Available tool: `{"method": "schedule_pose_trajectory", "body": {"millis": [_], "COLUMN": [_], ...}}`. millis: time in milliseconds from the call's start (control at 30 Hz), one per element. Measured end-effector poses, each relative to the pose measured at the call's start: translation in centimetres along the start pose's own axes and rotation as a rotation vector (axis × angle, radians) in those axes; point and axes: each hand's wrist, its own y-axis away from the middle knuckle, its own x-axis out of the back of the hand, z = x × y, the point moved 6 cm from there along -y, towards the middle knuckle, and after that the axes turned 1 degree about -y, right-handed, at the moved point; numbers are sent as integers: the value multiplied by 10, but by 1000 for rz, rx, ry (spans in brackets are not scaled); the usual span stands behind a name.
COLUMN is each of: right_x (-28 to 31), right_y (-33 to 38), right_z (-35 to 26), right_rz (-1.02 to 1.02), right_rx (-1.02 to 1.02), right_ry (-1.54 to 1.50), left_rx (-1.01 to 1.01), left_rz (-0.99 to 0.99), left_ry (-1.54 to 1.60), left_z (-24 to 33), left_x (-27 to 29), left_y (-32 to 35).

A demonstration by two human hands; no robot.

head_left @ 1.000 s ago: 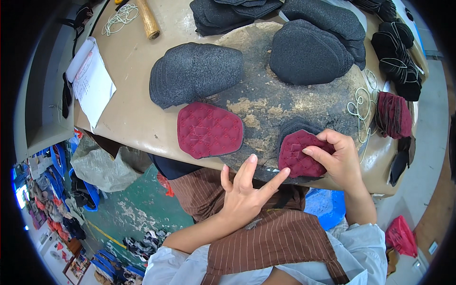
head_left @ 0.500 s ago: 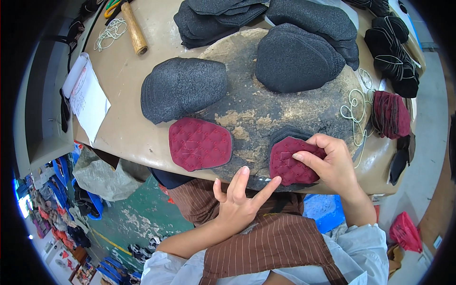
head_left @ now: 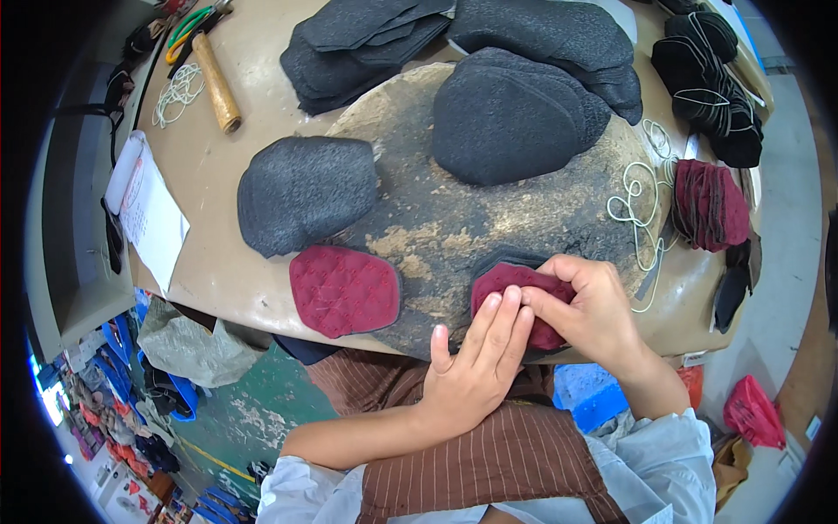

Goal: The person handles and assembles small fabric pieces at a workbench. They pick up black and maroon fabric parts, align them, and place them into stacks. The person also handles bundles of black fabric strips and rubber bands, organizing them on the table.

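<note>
On the near right of a worn round board (head_left: 419, 210) lies a maroon quilted fabric piece (head_left: 493, 284) with rounded edges, over dark grey pieces (head_left: 504, 257). My right hand (head_left: 594, 310) pinches its right side between thumb and fingers. Stretched out flat, the fingers of my left hand (head_left: 476, 367) rest on its front part, close to the right thumb. My hands cover much of the piece. To the left sits a second maroon quilted piece (head_left: 345, 293) on a dark backing. Behind it is a stack of dark grey pieces (head_left: 305, 192).
More dark grey stacks (head_left: 515, 118) stand at the back. A wooden-handled tool (head_left: 216, 83), string (head_left: 179, 94) and paper (head_left: 153, 210) lie left. At right are loose cord (head_left: 642, 210), a tied maroon bundle (head_left: 709, 205) and tied black bundles (head_left: 707, 92).
My left hand has moved up and right onto the maroon piece, its fingers now closer together. My right hand keeps its pinch. The whole view has shifted slightly.
</note>
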Motion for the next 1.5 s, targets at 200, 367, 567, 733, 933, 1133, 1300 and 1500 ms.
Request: {"method": "schedule_pose_trajectory", "body": {"millis": [200, 367, 567, 733, 933, 1133, 1300, 1500], "right_x": [1, 24, 31, 38, 18, 5, 67, 231], "right_y": [3, 20, 13, 44, 53, 49, 55, 59], "right_z": [-1, 29, 26, 11, 13, 17, 46, 69], "right_rz": [-8, 25, -8, 29, -32, 1, 255, 853], "right_rx": [97, -117, -44, 448, 244, 225, 102, 274], "right_ry": [-9, -93, 39, -99, -740, -663, -446, 555], "left_rx": [-28, 46, 48, 284, 559, 607, 939, 578], "left_rz": [-86, -138, -258, 212, 108, 322, 649, 524], "left_ry": [22, 108, 347, 923, 1589, 1205, 1327, 131], "left_z": [-2, -2, -20, -59, -52, -66, -143, -139], "left_x": [-2, 5, 20, 31, 32, 28, 33, 70], "left_y": [-7, -17, -54, -29, -30, -22, 10, 7]}}
